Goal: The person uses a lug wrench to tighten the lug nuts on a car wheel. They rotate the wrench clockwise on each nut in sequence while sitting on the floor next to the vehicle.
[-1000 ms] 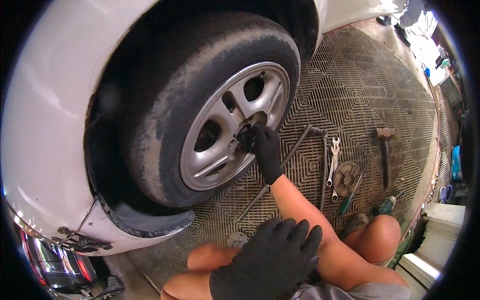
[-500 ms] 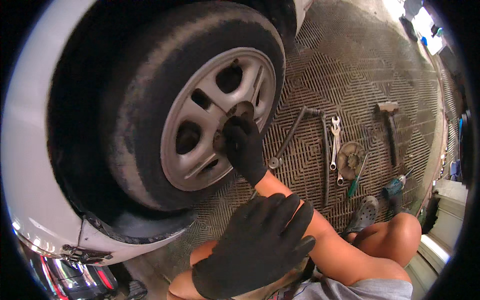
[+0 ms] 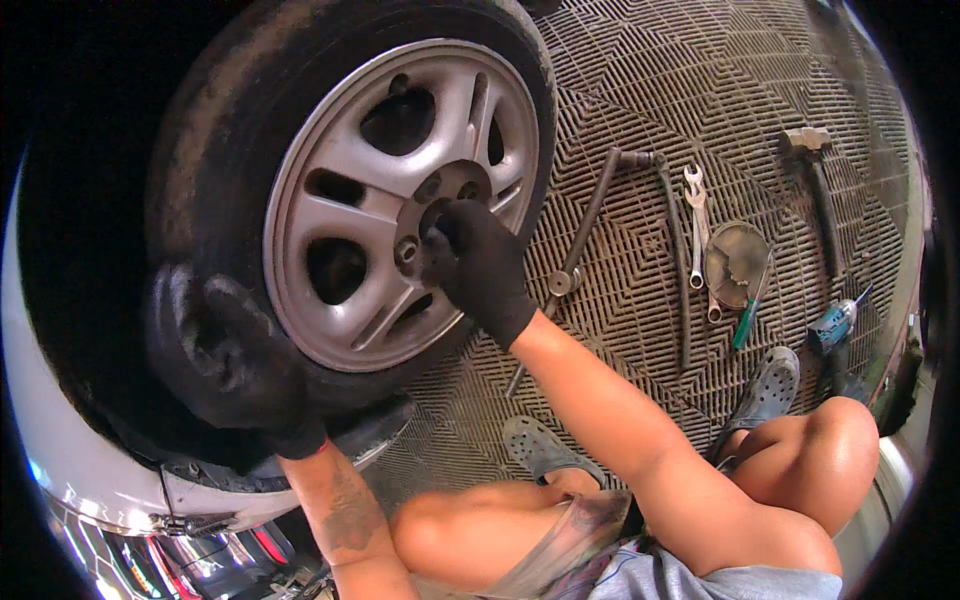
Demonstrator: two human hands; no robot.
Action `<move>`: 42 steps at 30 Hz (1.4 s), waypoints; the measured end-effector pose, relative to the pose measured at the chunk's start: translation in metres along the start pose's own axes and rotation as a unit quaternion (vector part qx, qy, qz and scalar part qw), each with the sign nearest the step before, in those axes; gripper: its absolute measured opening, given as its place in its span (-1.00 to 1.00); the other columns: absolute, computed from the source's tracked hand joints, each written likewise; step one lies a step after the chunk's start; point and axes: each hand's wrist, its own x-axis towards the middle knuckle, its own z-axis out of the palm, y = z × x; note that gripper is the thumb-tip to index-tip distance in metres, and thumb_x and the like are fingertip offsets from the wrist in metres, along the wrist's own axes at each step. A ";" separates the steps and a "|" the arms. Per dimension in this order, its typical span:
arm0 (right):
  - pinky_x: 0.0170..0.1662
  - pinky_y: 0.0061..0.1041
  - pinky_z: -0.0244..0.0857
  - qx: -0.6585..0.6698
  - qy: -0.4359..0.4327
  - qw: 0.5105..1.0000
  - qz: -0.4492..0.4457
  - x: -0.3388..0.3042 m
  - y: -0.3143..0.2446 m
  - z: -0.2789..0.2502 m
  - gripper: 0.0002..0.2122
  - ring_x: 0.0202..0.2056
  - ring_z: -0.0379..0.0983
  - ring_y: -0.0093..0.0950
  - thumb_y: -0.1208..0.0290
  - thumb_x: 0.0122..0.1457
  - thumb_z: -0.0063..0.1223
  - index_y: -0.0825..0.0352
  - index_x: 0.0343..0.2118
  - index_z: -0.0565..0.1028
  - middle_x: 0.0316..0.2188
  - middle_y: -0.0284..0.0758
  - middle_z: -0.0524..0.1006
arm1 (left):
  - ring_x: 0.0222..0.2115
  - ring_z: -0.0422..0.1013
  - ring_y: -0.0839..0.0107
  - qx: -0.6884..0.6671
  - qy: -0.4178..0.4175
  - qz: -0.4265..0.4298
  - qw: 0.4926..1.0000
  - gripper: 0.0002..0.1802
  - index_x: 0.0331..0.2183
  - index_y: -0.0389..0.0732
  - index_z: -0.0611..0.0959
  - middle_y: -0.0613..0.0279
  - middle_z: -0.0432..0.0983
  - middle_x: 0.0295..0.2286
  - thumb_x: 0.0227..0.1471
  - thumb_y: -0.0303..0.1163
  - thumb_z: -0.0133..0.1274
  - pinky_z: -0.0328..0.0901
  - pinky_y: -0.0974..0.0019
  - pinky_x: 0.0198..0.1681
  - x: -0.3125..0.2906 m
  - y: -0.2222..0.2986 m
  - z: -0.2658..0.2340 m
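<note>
Scuffed tyre [image 3: 232,180]: just behind our left fingers [image 3: 178,302]. Silver spoked wheel [image 3: 375,182]: inside tyre, its centre at our right fingers [image 3: 460,228]. Left hand [image 3: 225,365], over our lap moments ago, now up at tyre sidewall, fingers spread, loosely curved; so both our hands now at wheel. Right hand [image 3: 485,268]: fingers bunched; whether gripping anything, we can't tell. Lug recess [image 3: 407,250]: just left of right fingers.
</note>
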 end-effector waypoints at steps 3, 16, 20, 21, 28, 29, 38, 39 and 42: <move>-0.32 -0.33 0.45 -0.040 0.063 0.981 -0.177 0.004 0.006 0.004 -0.81 -0.47 0.59 -0.23 0.30 0.16 0.22 0.34 -0.32 0.58 -0.56 -0.16 0.59 | -0.09 0.50 0.22 0.083 -0.028 0.054 0.995 -0.79 -0.11 -0.37 0.62 -0.01 0.50 -0.02 0.19 -0.56 0.11 0.47 0.23 -0.06 0.008 0.005 -0.001; -0.37 -0.34 0.45 -0.077 0.018 0.973 -0.215 0.005 0.014 0.000 -0.86 -0.52 0.56 -0.18 0.40 0.16 0.22 0.32 -0.31 0.52 -0.54 -0.25 0.59 | -0.08 0.51 0.20 0.022 -0.011 0.088 0.996 -0.80 -0.13 -0.37 0.63 -0.07 0.50 -0.01 0.21 -0.51 0.11 0.47 0.25 -0.07 0.005 -0.004 0.000; -0.34 -0.37 0.45 0.070 -0.032 0.996 0.037 -0.006 0.019 -0.003 -0.84 -0.42 0.59 -0.24 0.43 0.14 0.23 0.34 -0.28 0.51 -0.43 -0.21 0.60 | -0.06 0.50 0.20 0.049 -0.017 0.078 0.996 -0.80 -0.13 -0.35 0.64 -0.04 0.50 0.00 0.20 -0.51 0.11 0.47 0.24 -0.05 0.001 -0.003 0.000; -0.31 -0.33 0.44 0.087 -0.068 0.987 0.113 -0.005 0.017 -0.004 -0.83 -0.39 0.58 -0.22 0.40 0.13 0.23 0.34 -0.28 0.51 -0.40 -0.20 0.59 | -0.06 0.50 0.20 0.051 -0.016 0.072 0.996 -0.80 -0.13 -0.35 0.64 -0.04 0.50 0.00 0.20 -0.51 0.11 0.47 0.24 -0.05 0.002 -0.002 -0.001; -0.26 -0.15 0.40 0.013 -0.045 0.997 -0.061 -0.001 0.009 -0.007 -0.73 -0.33 0.52 -0.09 0.22 0.13 0.21 0.31 -0.24 0.50 -0.32 -0.13 0.53 | -0.07 0.51 0.21 0.033 -0.010 0.090 0.995 -0.80 -0.13 -0.34 0.64 0.00 0.50 0.01 0.21 -0.49 0.11 0.47 0.27 -0.06 0.003 -0.003 0.000; -0.26 -0.16 0.41 -0.017 -0.027 0.988 -0.149 0.003 0.011 -0.009 -0.73 -0.33 0.53 -0.09 0.23 0.14 0.21 0.30 -0.23 0.50 -0.32 -0.12 0.52 | -0.07 0.51 0.22 0.024 -0.008 0.076 0.997 -0.80 -0.13 -0.34 0.64 0.00 0.50 0.01 0.21 -0.49 0.11 0.47 0.28 -0.06 0.001 -0.003 0.000; -0.27 -0.35 0.43 -0.024 -0.084 0.996 0.025 -0.004 0.007 -0.005 -0.71 -0.35 0.55 -0.29 0.38 0.06 0.31 0.28 -0.17 0.49 -0.36 -0.22 0.55 | -0.11 0.52 0.28 -0.005 0.000 0.040 0.999 -0.81 -0.16 -0.34 0.66 -0.02 0.51 0.00 0.20 -0.49 0.13 0.47 0.33 -0.18 -0.002 -0.003 0.001; -0.30 -0.43 0.43 -0.059 -0.038 0.995 -0.076 -0.004 0.008 -0.004 -0.70 -0.39 0.57 -0.35 0.38 0.07 0.34 0.29 -0.16 0.49 -0.40 -0.22 0.56 | -0.12 0.52 0.28 -0.008 0.003 0.045 0.999 -0.81 -0.16 -0.34 0.66 -0.01 0.51 0.00 0.19 -0.49 0.13 0.47 0.33 -0.19 -0.002 -0.003 0.002; -0.33 -0.37 0.43 -0.039 0.022 0.987 -0.157 0.005 0.018 -0.010 -0.73 -0.43 0.57 -0.29 0.31 0.13 0.28 0.30 -0.18 0.49 -0.45 -0.21 0.57 | -0.13 0.53 0.27 0.001 0.008 0.040 0.999 -0.82 -0.16 -0.35 0.66 -0.02 0.50 0.00 0.19 -0.50 0.13 0.47 0.33 -0.17 0.000 -0.002 0.003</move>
